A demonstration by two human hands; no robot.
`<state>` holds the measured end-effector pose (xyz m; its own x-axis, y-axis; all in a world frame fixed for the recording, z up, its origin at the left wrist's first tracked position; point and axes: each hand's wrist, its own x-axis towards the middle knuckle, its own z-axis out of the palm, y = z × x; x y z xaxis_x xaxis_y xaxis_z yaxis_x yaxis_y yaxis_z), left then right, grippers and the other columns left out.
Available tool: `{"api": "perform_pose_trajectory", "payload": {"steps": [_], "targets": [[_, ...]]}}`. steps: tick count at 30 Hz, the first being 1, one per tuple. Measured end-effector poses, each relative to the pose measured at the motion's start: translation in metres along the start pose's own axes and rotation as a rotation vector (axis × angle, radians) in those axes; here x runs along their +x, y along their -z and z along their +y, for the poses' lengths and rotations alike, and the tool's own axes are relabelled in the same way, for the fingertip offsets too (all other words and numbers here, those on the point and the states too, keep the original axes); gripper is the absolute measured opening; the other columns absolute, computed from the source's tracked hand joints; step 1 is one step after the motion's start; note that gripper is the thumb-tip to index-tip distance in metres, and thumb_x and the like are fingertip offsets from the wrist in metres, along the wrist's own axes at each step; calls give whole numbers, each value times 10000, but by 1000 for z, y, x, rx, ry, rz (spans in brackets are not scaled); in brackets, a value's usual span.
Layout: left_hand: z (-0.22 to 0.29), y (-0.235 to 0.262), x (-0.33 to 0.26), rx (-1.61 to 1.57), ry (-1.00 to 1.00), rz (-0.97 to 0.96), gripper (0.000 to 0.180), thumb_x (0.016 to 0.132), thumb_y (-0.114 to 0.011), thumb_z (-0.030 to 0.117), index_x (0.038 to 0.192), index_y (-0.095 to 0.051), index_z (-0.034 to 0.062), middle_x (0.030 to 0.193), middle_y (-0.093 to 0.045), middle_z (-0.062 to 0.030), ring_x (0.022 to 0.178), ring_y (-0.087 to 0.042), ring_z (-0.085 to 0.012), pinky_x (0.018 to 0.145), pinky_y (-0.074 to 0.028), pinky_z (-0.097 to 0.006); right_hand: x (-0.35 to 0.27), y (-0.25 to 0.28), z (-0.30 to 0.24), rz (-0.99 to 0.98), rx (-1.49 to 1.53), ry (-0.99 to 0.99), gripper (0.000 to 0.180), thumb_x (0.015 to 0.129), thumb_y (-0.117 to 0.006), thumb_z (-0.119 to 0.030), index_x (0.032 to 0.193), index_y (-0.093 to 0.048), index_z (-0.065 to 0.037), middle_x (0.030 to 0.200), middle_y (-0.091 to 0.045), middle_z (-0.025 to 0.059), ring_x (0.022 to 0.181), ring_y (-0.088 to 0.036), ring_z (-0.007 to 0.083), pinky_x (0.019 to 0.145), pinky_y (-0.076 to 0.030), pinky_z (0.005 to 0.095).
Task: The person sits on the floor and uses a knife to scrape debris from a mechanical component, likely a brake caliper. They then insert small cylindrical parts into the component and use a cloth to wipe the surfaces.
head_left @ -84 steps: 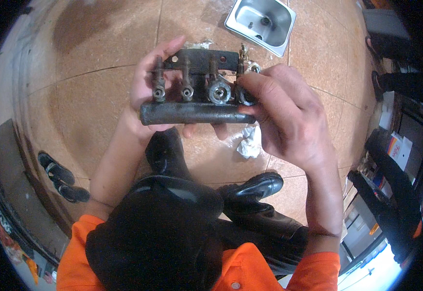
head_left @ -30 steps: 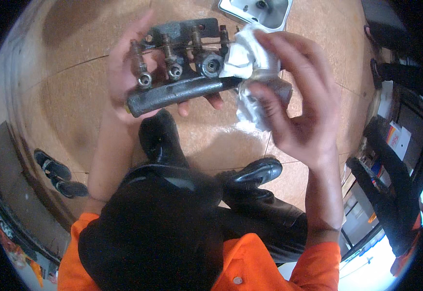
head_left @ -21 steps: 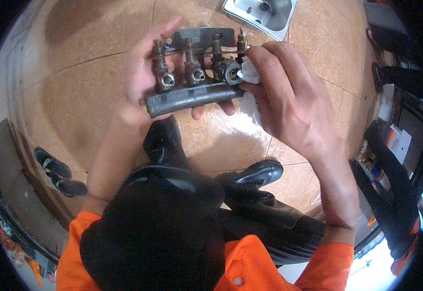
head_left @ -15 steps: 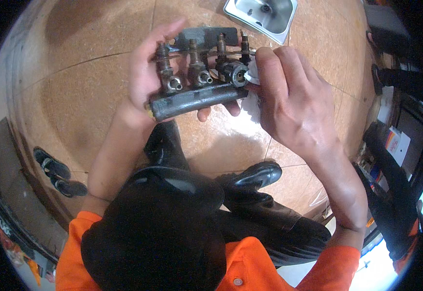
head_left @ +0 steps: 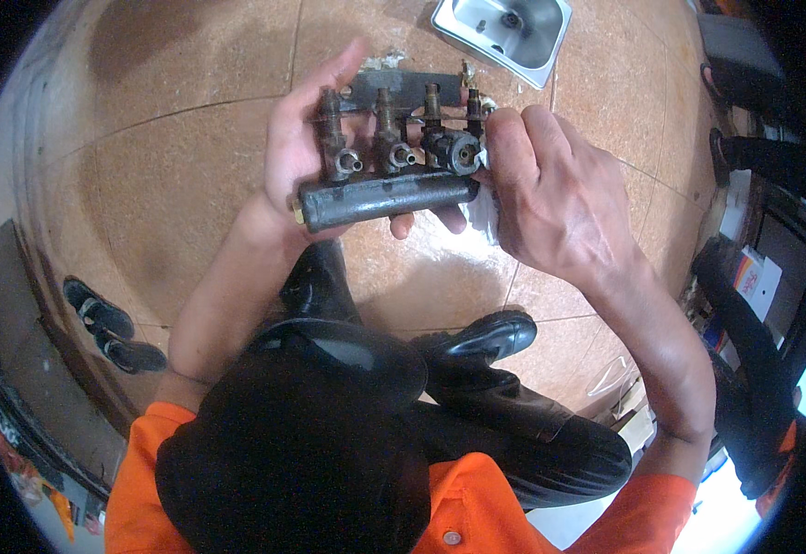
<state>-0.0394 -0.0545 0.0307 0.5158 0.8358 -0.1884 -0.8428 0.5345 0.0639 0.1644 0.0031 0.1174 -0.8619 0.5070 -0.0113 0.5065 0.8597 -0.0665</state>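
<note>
A dark metal gas valve manifold (head_left: 389,200) spans the space between my two hands. It is a thick pipe with several valves (head_left: 391,152) along it, their worn brownish stems pointing away from me, and a flat bracket strip behind. My left hand (head_left: 287,157) is closed around its left end from underneath, with fingertips showing below the pipe. At the right end my right hand (head_left: 564,198) pinches a crumpled white cloth or tissue (head_left: 484,214) against the rightmost valves. The fingertips of that hand are partly hidden behind its knuckles.
Beyond the manifold, a steel basin (head_left: 504,42) stands on the brown tiled floor (head_left: 172,166). Black sandals (head_left: 112,328) lie at the left. Below my hands are my black boots (head_left: 490,337). Another person's dark-clothed legs (head_left: 758,152) and a white box (head_left: 756,282) are at the right.
The manifold and my left hand have shifted slightly right and toward me. My right hand stays at the right end with the white cloth, its wrist a little lower.
</note>
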Motion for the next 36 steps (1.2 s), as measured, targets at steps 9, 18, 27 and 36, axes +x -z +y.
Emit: {"api": "perform_pose_trajectory", "payload": {"steps": [9,18,27,36], "targets": [[-1,3,1,30,-42,69,854,975,-311,660,1276,-525,-110,1034,-672,-312,634,-705,-398,440,-602,-442,-1,1,1,-12,85,-22,315,833,-666,-282,994,-531,-46,809,-574,136,718,-663,314,560,-552,417],[-5,4,5,100,-66,35,794,981,-333,635,1213,-590,-79,1009,-699,-239,707,-734,-336,458,-623,-419,-7,-8,2,-25,112,-71,372,830,-697,-292,1005,-513,-20,789,-563,138,680,-656,332,537,-540,449],[6,-5,-3,48,-64,-27,905,974,-314,662,1454,-319,-105,1263,-578,-323,819,-713,-428,492,-630,-462,-4,18,-2,155,321,-143,374,910,-693,-261,1135,-548,-1,879,-606,167,719,-659,328,611,-514,422],[3,-9,-1,11,-30,-50,848,981,-271,661,1294,-548,-78,1065,-682,-285,739,-733,-360,468,-613,-441,0,24,3,114,182,38,344,793,-736,-112,1085,-587,-9,794,-527,101,649,-608,292,552,-484,397]]}}
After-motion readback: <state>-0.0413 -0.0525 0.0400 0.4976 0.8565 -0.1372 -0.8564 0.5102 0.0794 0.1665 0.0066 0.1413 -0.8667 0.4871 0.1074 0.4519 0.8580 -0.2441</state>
